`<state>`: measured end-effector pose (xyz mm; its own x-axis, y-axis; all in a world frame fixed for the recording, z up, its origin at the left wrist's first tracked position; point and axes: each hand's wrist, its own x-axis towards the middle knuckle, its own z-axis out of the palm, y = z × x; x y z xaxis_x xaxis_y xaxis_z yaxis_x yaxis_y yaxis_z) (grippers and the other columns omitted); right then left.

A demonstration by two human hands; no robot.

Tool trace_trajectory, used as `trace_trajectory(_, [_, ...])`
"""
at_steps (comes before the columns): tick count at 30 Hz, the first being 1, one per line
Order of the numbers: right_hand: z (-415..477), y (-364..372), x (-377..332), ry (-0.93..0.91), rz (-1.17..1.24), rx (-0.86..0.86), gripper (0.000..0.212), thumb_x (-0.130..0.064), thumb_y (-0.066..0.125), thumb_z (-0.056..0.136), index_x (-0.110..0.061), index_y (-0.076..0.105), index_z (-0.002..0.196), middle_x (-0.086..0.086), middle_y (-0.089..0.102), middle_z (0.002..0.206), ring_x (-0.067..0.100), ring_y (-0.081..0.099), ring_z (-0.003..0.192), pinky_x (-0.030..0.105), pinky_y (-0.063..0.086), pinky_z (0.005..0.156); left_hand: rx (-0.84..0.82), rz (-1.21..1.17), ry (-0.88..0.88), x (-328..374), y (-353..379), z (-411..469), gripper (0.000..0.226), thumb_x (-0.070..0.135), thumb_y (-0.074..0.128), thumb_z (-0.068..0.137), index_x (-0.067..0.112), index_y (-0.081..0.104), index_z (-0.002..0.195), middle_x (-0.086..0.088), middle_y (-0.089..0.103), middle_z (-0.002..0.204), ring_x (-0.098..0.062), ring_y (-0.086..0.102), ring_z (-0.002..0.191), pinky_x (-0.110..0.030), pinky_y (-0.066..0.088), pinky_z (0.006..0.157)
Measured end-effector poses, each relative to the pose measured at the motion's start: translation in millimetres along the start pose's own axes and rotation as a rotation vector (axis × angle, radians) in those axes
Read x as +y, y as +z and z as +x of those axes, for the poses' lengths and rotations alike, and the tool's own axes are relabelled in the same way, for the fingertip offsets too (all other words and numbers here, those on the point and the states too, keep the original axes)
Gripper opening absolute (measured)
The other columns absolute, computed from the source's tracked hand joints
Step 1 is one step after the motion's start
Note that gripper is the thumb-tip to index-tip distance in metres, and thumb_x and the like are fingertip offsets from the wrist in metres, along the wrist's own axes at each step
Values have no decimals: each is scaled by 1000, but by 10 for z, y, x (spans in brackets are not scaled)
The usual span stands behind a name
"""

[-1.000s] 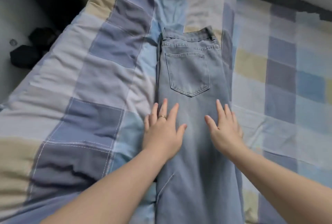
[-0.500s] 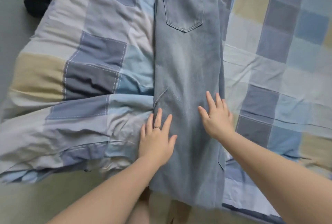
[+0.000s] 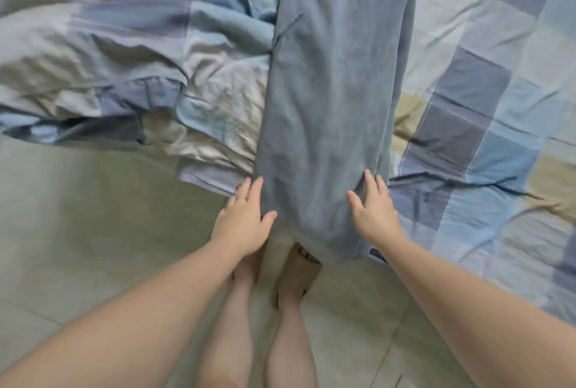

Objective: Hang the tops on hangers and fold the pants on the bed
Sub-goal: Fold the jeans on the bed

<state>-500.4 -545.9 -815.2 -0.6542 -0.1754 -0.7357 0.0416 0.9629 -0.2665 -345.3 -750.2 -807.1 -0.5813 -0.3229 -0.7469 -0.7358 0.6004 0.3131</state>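
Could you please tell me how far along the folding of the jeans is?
Done: the jeans lie straight on the bed as one narrow strip, apparently halved lengthwise. In hand: the left hand and right hand rest flat at either edge near the hem, which hangs over the bed's edge. Left: no crosswise fold yet; no tops or hangers are in view.
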Motion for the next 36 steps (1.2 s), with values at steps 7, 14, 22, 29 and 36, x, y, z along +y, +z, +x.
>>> trace_trajectory(7, [-7,394,353,65,226,151,65,-36,65,92,-14,38,147,8,54,138,27,52,126,49,43,106,190,-346,-125,-116,360,267,78,39,68,90,20,25,152,-5,42,152,-28,38,140,-49,35,112])
trace_trajectory(14, [2,378,335,150,554,54,17,-22,67,92,-9,67,104,5,69,96,21,64,90,37,53,81,123,-362,-62,-96,354,308,28,33,67,92,6,62,97,-8,67,92,-28,60,90,-33,37,68])
trace_trajectory(22, [-252,188,766,145,479,113,26,-29,56,100,-7,68,106,13,70,101,22,60,87,34,44,72,-159,-386,-110,-122,621,62,27,26,68,90,14,60,113,-1,68,111,-23,63,104,-33,48,87])
trace_trajectory(29, [-265,164,984,161,359,186,37,-23,52,102,-6,45,70,5,45,66,24,42,70,36,28,57,-188,-223,-139,43,869,27,27,29,63,93,11,62,114,-7,68,116,-31,62,109,-41,51,94])
trace_trajectory(36, [-24,321,817,269,528,74,35,-26,73,86,-12,55,113,4,64,104,25,65,93,44,57,81,5,-448,-214,55,924,183,42,24,74,86,12,45,114,-6,61,116,-30,60,109,-41,49,94])
